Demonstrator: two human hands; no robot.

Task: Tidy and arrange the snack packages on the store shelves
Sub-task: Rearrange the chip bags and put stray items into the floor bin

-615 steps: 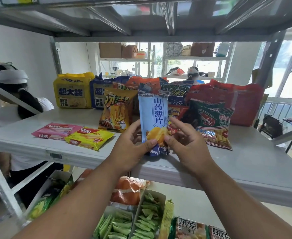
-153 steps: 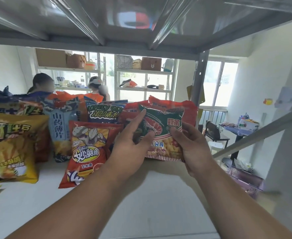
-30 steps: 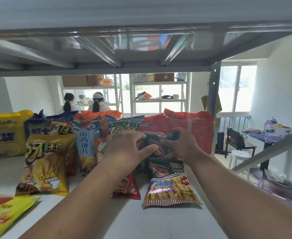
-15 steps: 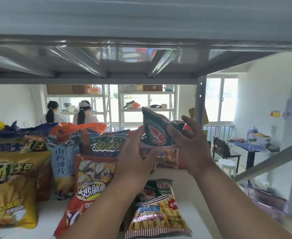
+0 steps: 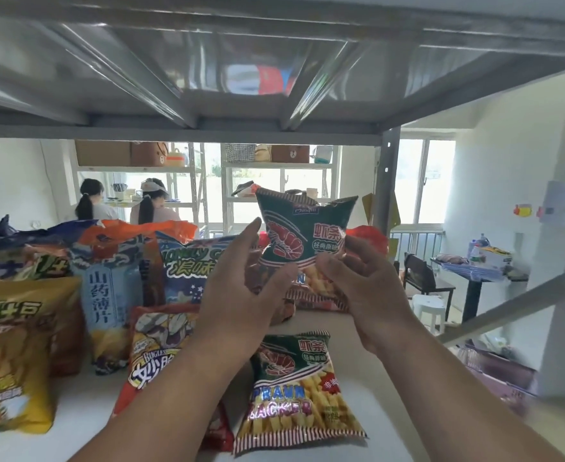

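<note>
Both hands are raised over the white shelf (image 5: 367,355), holding one green bag of prawn crackers (image 5: 302,241) upright in the air between them, above and behind the other packets. The right hand (image 5: 367,288) grips the bag's lower right part: its thumb lies across the front near the middle and its fingers curl round the right edge, crumpling the foil there. The left hand (image 5: 241,295) is on the bag's left side with its fingers fairly straight and close together, the index finger pointing up along the left edge and the thumb reaching toward the bottom front; whether those fingers press the back of the bag cannot be told, since the hand hides that side. A second green prawn cracker bag (image 5: 294,391) lies flat on the shelf just below the hands, face up. Just beside it on the left leans an orange corn snack bag (image 5: 161,348), partly covered by the left forearm. Further left stand a pale blue chip bag (image 5: 107,295) and a yellow fries bag (image 5: 11,355), with a dark blue snack bag (image 5: 191,265) and a red pack (image 5: 367,236) in the row behind.
</note>
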